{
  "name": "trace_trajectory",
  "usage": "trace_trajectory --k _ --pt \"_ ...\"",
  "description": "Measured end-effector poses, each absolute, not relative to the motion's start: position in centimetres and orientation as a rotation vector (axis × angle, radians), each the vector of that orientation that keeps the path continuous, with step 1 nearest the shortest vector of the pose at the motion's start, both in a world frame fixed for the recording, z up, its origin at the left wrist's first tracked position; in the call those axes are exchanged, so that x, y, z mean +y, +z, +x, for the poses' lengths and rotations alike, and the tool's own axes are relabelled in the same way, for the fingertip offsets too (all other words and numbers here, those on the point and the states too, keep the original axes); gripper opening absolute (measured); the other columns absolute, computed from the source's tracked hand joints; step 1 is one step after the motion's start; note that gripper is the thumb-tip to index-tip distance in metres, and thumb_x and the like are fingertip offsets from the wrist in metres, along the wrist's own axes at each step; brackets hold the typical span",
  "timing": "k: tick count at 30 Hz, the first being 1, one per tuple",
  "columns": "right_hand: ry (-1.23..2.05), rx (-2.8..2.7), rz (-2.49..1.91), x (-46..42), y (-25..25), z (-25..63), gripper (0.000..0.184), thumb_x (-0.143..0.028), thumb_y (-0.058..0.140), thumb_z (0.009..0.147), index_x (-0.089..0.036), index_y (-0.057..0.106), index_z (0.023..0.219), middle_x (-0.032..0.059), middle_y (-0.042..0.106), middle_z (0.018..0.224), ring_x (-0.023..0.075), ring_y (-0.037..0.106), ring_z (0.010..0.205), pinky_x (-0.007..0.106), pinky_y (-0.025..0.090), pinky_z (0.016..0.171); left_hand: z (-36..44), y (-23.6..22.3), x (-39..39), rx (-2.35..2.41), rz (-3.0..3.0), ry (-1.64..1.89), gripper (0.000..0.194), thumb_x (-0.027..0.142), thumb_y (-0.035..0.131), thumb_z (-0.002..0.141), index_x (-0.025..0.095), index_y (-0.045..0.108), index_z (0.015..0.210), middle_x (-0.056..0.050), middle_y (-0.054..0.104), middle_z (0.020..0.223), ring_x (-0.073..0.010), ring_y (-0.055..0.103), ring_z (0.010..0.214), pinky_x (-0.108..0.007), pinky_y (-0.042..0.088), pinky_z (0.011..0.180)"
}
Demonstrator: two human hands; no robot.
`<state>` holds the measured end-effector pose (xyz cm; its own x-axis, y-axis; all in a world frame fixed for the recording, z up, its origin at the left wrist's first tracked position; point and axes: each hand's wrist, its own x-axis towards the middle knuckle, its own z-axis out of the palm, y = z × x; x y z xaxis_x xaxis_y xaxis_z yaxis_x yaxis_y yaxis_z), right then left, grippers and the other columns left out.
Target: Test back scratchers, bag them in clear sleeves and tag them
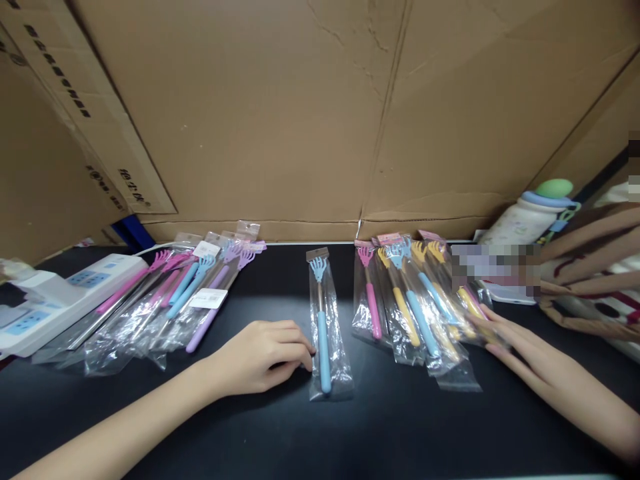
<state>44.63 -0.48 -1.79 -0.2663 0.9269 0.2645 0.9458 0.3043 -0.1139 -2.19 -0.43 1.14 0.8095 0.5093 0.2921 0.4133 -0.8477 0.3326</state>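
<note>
On the black table [350, 433] lies a single bagged blue back scratcher [324, 327], claw end away from me. My left hand [260, 357] rests beside it with fingers curled, fingertips touching the bag's left edge. My right hand [510, 343] lies flat with fingers stretched onto the right edge of a pile of bagged scratchers [417, 307] with pink, yellow and blue handles. Another pile of bagged scratchers [175, 300] in pink, blue and purple lies at the left.
A white power strip [60, 300] sits at the far left. Cardboard sheets [310, 113] wall off the back. A white bottle with a green cap [535, 213] and a patterned bag [595, 280] are at the right.
</note>
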Motion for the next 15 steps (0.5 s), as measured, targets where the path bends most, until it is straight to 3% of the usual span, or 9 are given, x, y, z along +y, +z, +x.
trace_trajectory --k 5,11,15 --pt "-0.071 -2.336 -1.652 -0.3 -1.7 45.9 0.05 -0.045 0.043 0.088 -0.034 0.042 0.137 0.0041 0.04 0.146 0.024 0.038 0.133 0.039 0.031 0.11 -2.1 1.1 -0.5 0.721 2.857 0.511 0.023 0.012 0.041 0.091 0.024 0.059 0.098 0.001 0.066 0.101 -0.0131 0.059 0.091 -0.023 0.043 0.072" --pt "-0.171 -2.403 -1.542 -0.6 1.0 46.6 0.071 -0.051 0.054 0.08 -0.038 0.024 0.144 0.0062 0.037 0.146 0.0278 0.033 0.135 0.046 0.024 0.113 -2.2 1.1 -0.5 0.709 2.91 0.505 0.022 0.013 0.041 0.09 0.024 0.058 0.1 0.0 0.066 0.099 -0.0134 0.059 0.087 -0.023 0.042 0.07" --pt "-0.225 -2.454 -1.437 -0.1 5.7 42.1 0.059 -0.05 0.046 0.086 -0.037 0.031 0.141 0.006 0.042 0.142 0.0277 0.037 0.132 0.047 0.033 0.109 -2.1 1.1 -0.5 0.698 2.926 0.523 0.022 0.012 0.042 0.09 0.023 0.058 0.099 0.0 0.066 0.101 -0.0132 0.058 0.087 -0.023 0.041 0.07"
